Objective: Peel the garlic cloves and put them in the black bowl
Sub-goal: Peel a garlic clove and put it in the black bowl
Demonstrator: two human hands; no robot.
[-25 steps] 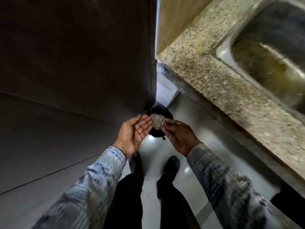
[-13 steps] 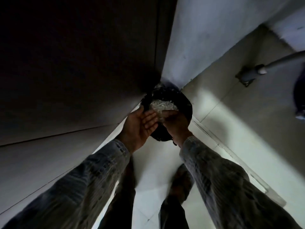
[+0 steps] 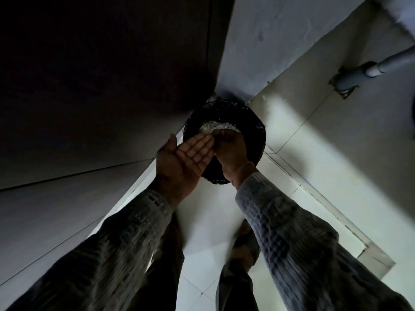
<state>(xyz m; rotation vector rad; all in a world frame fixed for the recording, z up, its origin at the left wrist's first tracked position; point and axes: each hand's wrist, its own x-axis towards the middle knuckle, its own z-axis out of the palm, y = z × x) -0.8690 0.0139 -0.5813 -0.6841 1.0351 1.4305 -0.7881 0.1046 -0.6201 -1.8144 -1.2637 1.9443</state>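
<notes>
The left hand lies flat, palm up, fingers straight and released, nothing on it. The right hand dips into the round black container on the floor; its fingertips are hidden, so whether they hold anything cannot be told. Pale papery flakes lie inside, likely discarded skins. No garlic cloves show, so how much peeling is left is unclear.

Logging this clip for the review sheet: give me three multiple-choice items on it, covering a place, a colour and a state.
1. The black container stands: A on a counter; B on the floor in a corner; C in a sink.
2. The scraps in it are: A whitish; B green; C red.
3. The left hand is: A a fist; B open, palm up; C gripping the rim.
Answers: B, floor tiles surround it; A, a pale heap shows; B, its fingers lie straight.
</notes>
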